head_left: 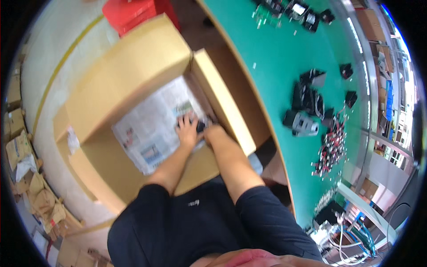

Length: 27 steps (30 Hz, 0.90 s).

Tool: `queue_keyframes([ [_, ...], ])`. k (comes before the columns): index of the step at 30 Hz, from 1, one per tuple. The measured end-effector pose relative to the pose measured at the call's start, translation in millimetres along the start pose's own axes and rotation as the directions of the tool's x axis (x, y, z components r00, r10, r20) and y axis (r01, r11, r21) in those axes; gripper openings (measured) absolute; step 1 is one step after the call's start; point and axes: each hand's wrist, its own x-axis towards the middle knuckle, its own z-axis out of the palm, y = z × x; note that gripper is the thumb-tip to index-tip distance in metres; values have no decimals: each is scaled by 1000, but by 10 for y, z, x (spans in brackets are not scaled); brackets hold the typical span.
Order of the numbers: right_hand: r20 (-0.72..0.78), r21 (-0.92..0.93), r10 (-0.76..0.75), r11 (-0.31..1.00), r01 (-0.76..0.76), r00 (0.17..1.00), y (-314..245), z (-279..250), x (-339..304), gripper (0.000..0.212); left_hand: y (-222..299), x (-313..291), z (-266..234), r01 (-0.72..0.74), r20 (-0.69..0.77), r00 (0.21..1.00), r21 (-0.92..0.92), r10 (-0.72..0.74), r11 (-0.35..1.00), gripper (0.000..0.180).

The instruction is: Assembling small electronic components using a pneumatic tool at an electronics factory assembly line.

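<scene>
Both my arms reach down into a large open cardboard box (147, 58). Newspaper (155, 111) with printed pictures lines part of its bottom. My left hand (187, 129) has its fingers spread over the paper, beside a small black object (200, 126) whose kind I cannot make out. On the other side of that object, my right hand (213, 132) is curled in, its fingertips against the object and partly hidden. The black object sits low in the box, close to the right inner wall.
Right of the box runs a green-topped table (267, 89) carrying black devices (307, 98), a grey-and-black unit (302, 123) and a pile of small red-and-black parts (331, 147). A red container (133, 13) stands beyond the box. Cartons and brown paper (42, 196) lie left, past a yellow floor line (58, 66).
</scene>
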Motion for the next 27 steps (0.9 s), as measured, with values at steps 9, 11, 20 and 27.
queue_keyframes([
  [9, 369, -362, -91, 903, 233, 925, -278, -577, -907, 90, -738, -499, 155, -30, 11, 999, -17, 30, 999, 57],
  [11, 378, -411, -257, 814, 410, 889, -584, -1134, -1384, 51, -842, -570, 182, -12, -63, 998, -193, 0, 981, 54],
  [20, -597, -65, -646, 630, 774, 475, -262, -1741, -3205, 41, -504, -384, -1436, -442, -747, 663, -439, -44, 782, 52],
  [27, -974, -67, -176, 825, 561, 142, 872, -2707, -4496, 43, 1661, 99, -2868, -869, -899, 214, 4, 382, 496, 55],
])
